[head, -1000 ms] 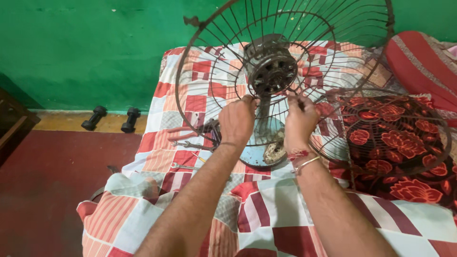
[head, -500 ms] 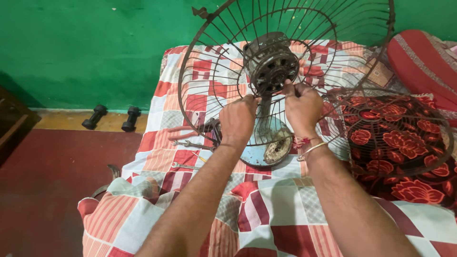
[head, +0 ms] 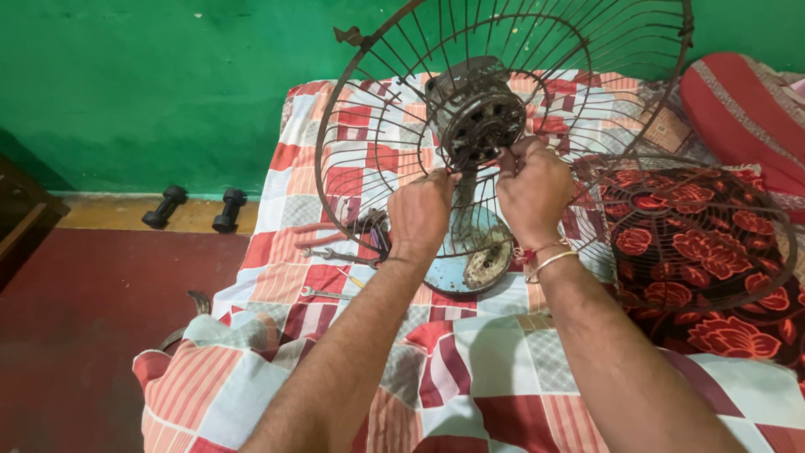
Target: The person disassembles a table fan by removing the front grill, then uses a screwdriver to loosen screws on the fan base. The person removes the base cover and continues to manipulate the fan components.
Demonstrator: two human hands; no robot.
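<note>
Both hands, left hand [head: 422, 210] and right hand [head: 533, 189], pinch at the rusty round fan motor [head: 475, 113] inside its rusted wire cage [head: 369, 126], standing on the checked bed [head: 495, 369]. A slip could tip it, I think.

Matte green painted wall [head: 151, 84] above dark red floor [head: 84, 335], patchwork-covered bed [head: 486, 369], dark wooden furniture corner [head: 21, 218].

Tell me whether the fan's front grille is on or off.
Off. The motor sits bare inside the rear cage, with both hands at it, while a second round grille lies flat on the bed beside the fan.
</note>
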